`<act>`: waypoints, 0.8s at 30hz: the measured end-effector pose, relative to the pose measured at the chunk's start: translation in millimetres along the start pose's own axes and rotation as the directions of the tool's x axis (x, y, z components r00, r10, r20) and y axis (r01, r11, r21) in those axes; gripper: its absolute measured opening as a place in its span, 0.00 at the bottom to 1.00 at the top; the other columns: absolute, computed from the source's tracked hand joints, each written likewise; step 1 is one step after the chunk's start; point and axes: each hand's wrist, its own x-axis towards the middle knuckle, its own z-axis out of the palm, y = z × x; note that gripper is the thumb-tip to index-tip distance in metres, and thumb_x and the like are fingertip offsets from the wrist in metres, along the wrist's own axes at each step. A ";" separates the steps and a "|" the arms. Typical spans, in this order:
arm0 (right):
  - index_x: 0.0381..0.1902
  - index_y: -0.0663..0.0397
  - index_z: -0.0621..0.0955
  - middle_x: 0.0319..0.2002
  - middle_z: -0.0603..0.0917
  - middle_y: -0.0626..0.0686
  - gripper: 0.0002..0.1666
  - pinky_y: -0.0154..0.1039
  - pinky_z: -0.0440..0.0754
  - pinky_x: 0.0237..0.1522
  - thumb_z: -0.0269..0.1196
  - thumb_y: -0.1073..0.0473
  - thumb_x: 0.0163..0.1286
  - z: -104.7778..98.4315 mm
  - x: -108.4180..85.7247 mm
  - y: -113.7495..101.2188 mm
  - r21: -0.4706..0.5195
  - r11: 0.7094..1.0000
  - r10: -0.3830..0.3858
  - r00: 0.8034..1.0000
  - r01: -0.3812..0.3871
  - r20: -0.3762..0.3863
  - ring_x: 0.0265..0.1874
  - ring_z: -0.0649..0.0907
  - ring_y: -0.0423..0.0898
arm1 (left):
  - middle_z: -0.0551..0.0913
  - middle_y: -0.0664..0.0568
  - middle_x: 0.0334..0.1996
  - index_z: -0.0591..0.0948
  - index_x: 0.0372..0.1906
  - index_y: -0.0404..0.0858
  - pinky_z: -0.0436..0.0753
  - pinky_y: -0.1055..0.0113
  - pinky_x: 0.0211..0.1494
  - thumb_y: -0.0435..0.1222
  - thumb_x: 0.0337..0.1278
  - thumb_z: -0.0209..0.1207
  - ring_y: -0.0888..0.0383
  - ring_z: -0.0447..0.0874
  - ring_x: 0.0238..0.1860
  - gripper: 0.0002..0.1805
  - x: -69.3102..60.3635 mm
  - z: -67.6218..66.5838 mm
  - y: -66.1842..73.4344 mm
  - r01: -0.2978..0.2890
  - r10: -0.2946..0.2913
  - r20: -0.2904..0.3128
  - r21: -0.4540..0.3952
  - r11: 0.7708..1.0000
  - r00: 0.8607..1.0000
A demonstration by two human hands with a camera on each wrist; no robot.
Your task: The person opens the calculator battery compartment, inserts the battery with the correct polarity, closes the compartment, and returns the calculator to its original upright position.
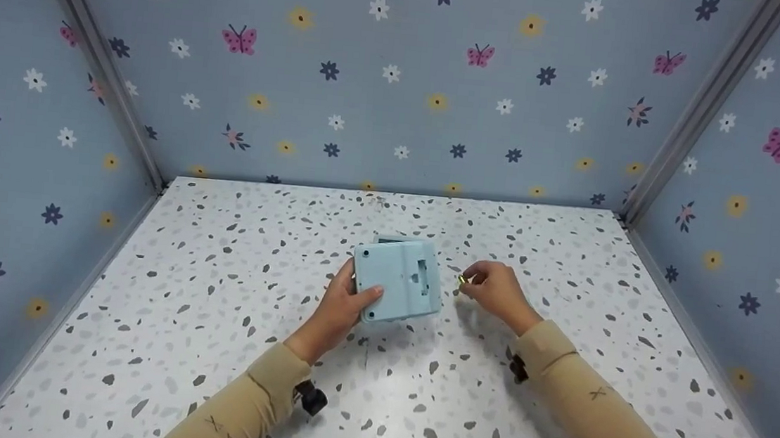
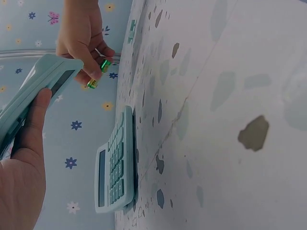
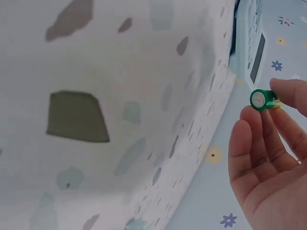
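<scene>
My left hand (image 1: 344, 300) grips a light blue calculator (image 1: 391, 283), its back turned up toward the head camera. An uncovered battery slot shows near its right side. To the right, my right hand (image 1: 500, 292) pinches a small green and yellow battery (image 1: 462, 280) between thumb and fingers, apart from the calculator. The battery's flat round end (image 3: 258, 99) faces the right wrist camera. A second light blue calculator (image 2: 115, 167) lies on the table, keys up; in the head view the held one hides most of it.
The white speckled table (image 1: 208, 358) is bounded by blue flowered panels (image 1: 372, 104) at the back and both sides. A small teal piece (image 2: 132, 31) lies on the table beyond my right hand in the left wrist view.
</scene>
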 end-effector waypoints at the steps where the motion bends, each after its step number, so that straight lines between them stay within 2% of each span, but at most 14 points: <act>1: 0.47 0.63 0.89 0.35 0.87 0.56 0.10 0.35 0.78 0.32 0.72 0.63 0.71 -0.1 -0.7 -1.0 0.004 1.000 -0.010 1.000 0.010 -0.014 0.32 0.81 0.45 | 0.67 0.37 0.82 0.52 0.88 0.45 0.83 0.47 0.75 0.32 0.81 0.56 0.36 0.73 0.78 0.40 -0.1 0.0 0.0 0.001 -0.001 0.000 -0.006 1.000 1.000; 10: 0.44 0.62 0.88 0.33 0.88 0.57 0.08 0.39 0.80 0.36 0.71 0.63 0.71 -3.1 -9.1 -12.9 0.061 0.993 -0.091 0.988 0.099 -0.121 0.31 0.82 0.45 | 0.65 0.35 0.82 0.50 0.88 0.44 0.82 0.45 0.75 0.31 0.82 0.56 0.35 0.72 0.79 0.41 0.6 -0.4 -1.1 -0.003 0.003 -0.006 -0.022 1.000 1.000; 20: 0.44 0.60 0.88 0.37 0.91 0.57 0.06 0.38 0.84 0.39 0.72 0.64 0.71 -2.8 -20.5 -26.8 0.108 0.990 -0.078 0.989 0.092 -0.128 0.35 0.86 0.46 | 0.67 0.36 0.82 0.52 0.88 0.45 0.82 0.44 0.75 0.31 0.81 0.56 0.36 0.74 0.77 0.40 -0.4 -0.1 -0.4 -0.003 0.003 -0.021 -0.008 1.000 1.000; 24: 0.43 0.60 0.88 0.37 0.91 0.57 0.06 0.39 0.86 0.40 0.72 0.64 0.71 -3.8 -24.7 -32.5 0.128 0.985 -0.098 0.986 0.116 -0.134 0.36 0.87 0.47 | 0.68 0.36 0.81 0.52 0.88 0.44 0.83 0.44 0.74 0.31 0.81 0.56 0.36 0.75 0.77 0.40 -0.6 0.3 0.4 -0.009 0.009 -0.022 -0.006 1.000 1.000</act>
